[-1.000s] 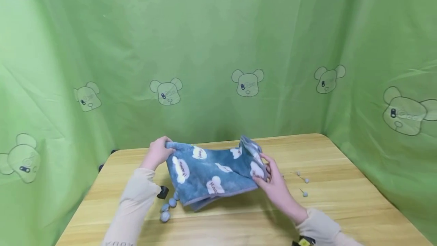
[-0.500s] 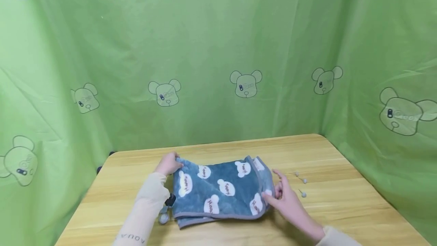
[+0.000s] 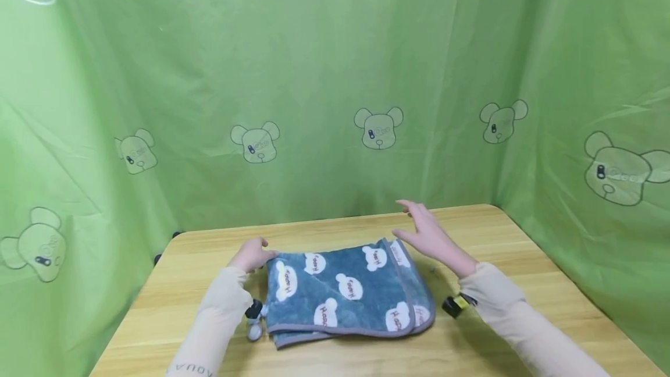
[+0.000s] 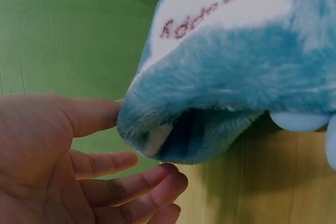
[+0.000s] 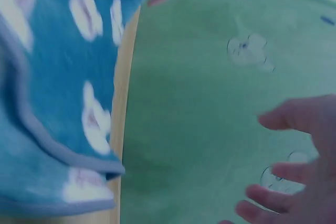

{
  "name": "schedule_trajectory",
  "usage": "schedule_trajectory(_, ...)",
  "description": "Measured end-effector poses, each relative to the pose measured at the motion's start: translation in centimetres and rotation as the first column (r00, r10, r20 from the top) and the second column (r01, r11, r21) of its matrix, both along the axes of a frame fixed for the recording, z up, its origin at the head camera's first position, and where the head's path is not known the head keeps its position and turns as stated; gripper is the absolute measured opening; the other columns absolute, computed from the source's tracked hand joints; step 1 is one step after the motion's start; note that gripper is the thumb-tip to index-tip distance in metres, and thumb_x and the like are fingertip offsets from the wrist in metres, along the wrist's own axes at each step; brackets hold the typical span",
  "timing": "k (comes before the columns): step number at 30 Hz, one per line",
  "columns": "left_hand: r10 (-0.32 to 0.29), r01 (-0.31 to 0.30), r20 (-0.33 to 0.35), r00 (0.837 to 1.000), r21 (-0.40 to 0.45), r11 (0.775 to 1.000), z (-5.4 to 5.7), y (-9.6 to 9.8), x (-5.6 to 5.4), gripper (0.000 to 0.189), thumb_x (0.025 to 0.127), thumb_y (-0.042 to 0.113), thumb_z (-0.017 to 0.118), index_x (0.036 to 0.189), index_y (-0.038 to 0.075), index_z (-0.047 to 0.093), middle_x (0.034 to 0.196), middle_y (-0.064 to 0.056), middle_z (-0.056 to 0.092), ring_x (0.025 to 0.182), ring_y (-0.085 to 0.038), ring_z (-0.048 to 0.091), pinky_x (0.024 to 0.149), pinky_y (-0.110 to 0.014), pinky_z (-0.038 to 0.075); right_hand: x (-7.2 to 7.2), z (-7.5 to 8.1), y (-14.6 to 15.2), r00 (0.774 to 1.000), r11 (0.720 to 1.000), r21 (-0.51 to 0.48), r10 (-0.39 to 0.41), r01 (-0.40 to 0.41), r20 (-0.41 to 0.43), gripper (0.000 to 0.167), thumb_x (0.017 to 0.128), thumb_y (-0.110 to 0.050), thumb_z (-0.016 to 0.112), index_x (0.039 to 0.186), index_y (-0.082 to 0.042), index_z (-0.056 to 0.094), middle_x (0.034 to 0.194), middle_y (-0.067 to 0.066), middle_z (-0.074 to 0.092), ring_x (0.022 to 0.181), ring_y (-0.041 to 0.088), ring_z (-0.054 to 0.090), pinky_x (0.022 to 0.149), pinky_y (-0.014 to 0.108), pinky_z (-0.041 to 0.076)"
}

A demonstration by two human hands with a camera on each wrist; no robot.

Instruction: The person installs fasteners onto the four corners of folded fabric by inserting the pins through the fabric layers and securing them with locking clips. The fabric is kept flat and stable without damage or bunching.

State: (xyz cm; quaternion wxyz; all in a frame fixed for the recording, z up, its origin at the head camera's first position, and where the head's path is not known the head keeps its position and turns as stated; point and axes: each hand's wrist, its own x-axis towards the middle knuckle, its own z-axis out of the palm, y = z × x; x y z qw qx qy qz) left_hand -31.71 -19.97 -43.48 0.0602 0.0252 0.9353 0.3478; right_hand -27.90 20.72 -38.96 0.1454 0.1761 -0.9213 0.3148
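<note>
A folded teal fleece blanket (image 3: 335, 290) with white bear-head patches and grey edging lies on the wooden table. At its far left corner, my left hand (image 3: 252, 255) touches the rounded fold with the thumb tip. In the left wrist view the fingers (image 4: 131, 187) are loosely spread beside and under that fold (image 4: 184, 135), which gapes a little. My right hand (image 3: 429, 236) hovers past the blanket's far right corner, holding nothing. Seen from the right wrist, its fingers (image 5: 283, 171) are spread and apart from the cloth.
Pale blue-grey rounded pieces (image 3: 255, 330) lie by the blanket's left side, partly hidden by the left wrist's black camera (image 3: 254, 309). A green curtain (image 3: 314, 179) with bear outlines surrounds the wooden table (image 3: 173, 284) behind and at both sides.
The blanket, earlier held up between both hands, has come down flat on the table. My right hand has let go of its right edge and moved up and away toward the back.
</note>
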Motion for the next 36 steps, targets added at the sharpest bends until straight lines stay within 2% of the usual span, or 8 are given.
schedule_trajectory(3, 0.005, -0.005, 0.018, 1.000, -0.018, 1.000, -0.2, 0.2, 0.3, 0.058, 0.090, 0.029, 0.067, 0.128, -0.011, 0.049, 0.091, -0.018, 0.062, 0.063, -0.021, 0.057, 0.050, -0.031, 0.049, -2.6, -0.8, -0.1, 0.995, 0.995, 0.086, 0.035, -0.043, 0.091, 0.071, 0.089, -0.027, 0.066, 0.145, 0.002, 0.035, 0.137, 0.032, 0.046, 0.124, 0.047, 0.046, 0.100, 0.064, 0.041)
schedule_trajectory(6, 0.024, -0.023, 0.039, 0.999, -0.024, 0.999, -0.1, 0.4, 0.5, 0.059, 0.092, 0.031, 0.064, 0.130, -0.010, 0.048, 0.100, -0.021, 0.063, 0.070, -0.025, 0.061, 0.053, -0.034, 0.051, -5.0, -2.3, -0.1, 0.978, 0.985, 0.135, 0.085, -0.112, 0.192, 0.069, 0.090, -0.030, 0.064, 0.144, 0.005, 0.037, 0.140, 0.033, 0.044, 0.128, 0.049, 0.043, 0.104, 0.064, 0.038)
schedule_trajectory(11, 0.038, -0.036, 0.067, 0.997, -0.026, 0.999, -0.4, 0.6, 0.5, 0.053, 0.096, 0.031, 0.059, 0.128, -0.011, 0.050, 0.109, -0.025, 0.063, 0.080, -0.030, 0.067, 0.060, -0.040, 0.055, -7.4, -5.0, -0.5, 0.940, 0.962, 0.178, 0.143, -0.205, 0.311, 0.064, 0.090, -0.028, 0.065, 0.137, 0.010, 0.043, 0.137, 0.033, 0.049, 0.127, 0.049, 0.046, 0.106, 0.059, 0.039)
schedule_trajectory(16, 0.040, -0.039, 0.101, 0.994, -0.014, 0.999, -0.9, 0.6, 0.2, 0.051, 0.095, 0.030, 0.059, 0.125, -0.010, 0.051, 0.114, -0.025, 0.063, 0.083, -0.028, 0.067, 0.062, -0.040, 0.055, -8.1, -6.5, -1.0, 0.916, 0.947, 0.224, 0.133, -0.230, 0.378, 0.057, 0.088, -0.023, 0.068, 0.131, 0.010, 0.050, 0.130, 0.031, 0.055, 0.119, 0.046, 0.053, 0.102, 0.056, 0.044)
schedule_trajectory(20, 0.026, -0.026, 0.108, 0.994, -0.006, 1.000, -1.4, 0.6, -0.2, 0.048, 0.091, 0.024, 0.064, 0.126, -0.009, 0.052, 0.116, -0.024, 0.062, 0.079, -0.025, 0.064, 0.060, -0.038, 0.054, -8.6, -7.1, -1.3, 0.906, 0.946, 0.235, 0.114, -0.225, 0.408, 0.044, 0.084, -0.016, 0.072, 0.120, 0.006, 0.059, 0.121, 0.026, 0.061, 0.111, 0.040, 0.059, 0.096, 0.051, 0.048)
schedule_trajectory(27, -0.044, 0.045, 0.017, 0.999, -0.037, 0.998, -1.7, 1.1, -0.6, 0.030, 0.085, 0.008, 0.069, 0.110, -0.007, 0.063, 0.106, -0.023, 0.065, 0.077, -0.020, 0.059, 0.059, -0.031, 0.054, -8.8, -7.1, -0.9, 0.900, 0.947, 0.233, 0.105, -0.220, 0.423, 0.025, 0.078, -0.002, 0.073, 0.100, 0.002, 0.063, 0.101, 0.017, 0.065, 0.087, 0.024, 0.059, 0.076, 0.036, 0.052)
schedule_trajectory(32, -0.062, 0.062, -0.050, 0.997, -0.007, 0.998, -1.3, 1.7, -1.0, 0.023, 0.082, 0.004, 0.071, 0.102, -0.004, 0.065, 0.094, -0.018, 0.066, 0.061, -0.014, 0.053, 0.052, -0.027, 0.050, -8.8, -5.9, 0.3, 0.896, 0.935, 0.260, 0.113, -0.242, 0.430, 0.021, 0.076, 0.000, 0.070, 0.096, 0.002, 0.063, 0.098, 0.016, 0.064, 0.081, 0.021, 0.056, 0.068, 0.030, 0.048)
schedule_trajectory(36, -0.083, 0.086, -0.112, 0.990, 0.025, 0.996, -1.5, 2.4, -1.6, 0.021, 0.081, -0.002, 0.069, 0.102, -0.003, 0.065, 0.088, -0.015, 0.067, 0.065, -0.015, 0.055, 0.056, -0.023, 0.046, -9.1, -5.2, 1.6, 0.900, 0.929, 0.291, 0.088, -0.230, 0.427, 0.022, 0.075, 0.001, 0.069, 0.095, 0.002, 0.062, 0.097, 0.016, 0.062, 0.080, 0.022, 0.055, 0.065, 0.027, 0.047)
